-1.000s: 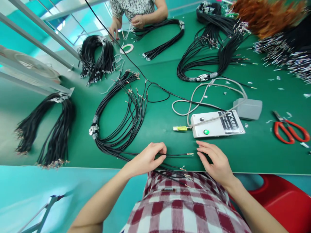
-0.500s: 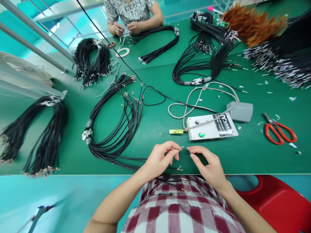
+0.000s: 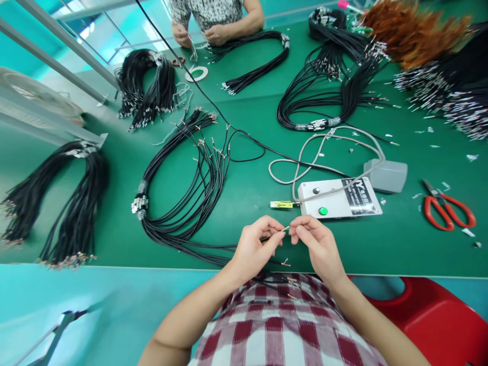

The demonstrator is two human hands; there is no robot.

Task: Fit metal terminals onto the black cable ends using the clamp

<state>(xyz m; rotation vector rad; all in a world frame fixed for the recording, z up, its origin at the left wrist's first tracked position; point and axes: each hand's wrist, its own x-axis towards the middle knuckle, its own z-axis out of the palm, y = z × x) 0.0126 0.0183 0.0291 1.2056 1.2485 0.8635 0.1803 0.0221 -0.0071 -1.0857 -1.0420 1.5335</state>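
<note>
My left hand (image 3: pixel 259 244) is closed in a pinch near the table's front edge, holding the end of a black cable (image 3: pixel 223 247). Thin stripped wire ends (image 3: pixel 285 229) stick out past its fingertips. From the right, my right hand (image 3: pixel 316 246) meets them, thumb and fingers pressed together on the wire tips. The cable comes from a looped bundle of black cables (image 3: pixel 183 231), bound with clear wrap and metal connectors at its left side. A few more loose cable ends (image 3: pixel 285 263) hang below my left hand, over the table edge.
Beyond my hands lies a white box (image 3: pixel 324 198) with a green button and yellow clip (image 3: pixel 282 204). Red-handled scissors (image 3: pixel 450 211) rest at right. More black cable bundles (image 3: pixel 147 86) surround the work area. Across the table (image 3: pixel 244 117), a co-worker's hands (image 3: pixel 216 34) handle white strands. A red stool (image 3: pixel 430 315) stands below.
My right hand has moved left and closed its fingers on the wire tips at my left hand. Earlier it was apart, fingers loosely open. The whole view has shifted slightly.
</note>
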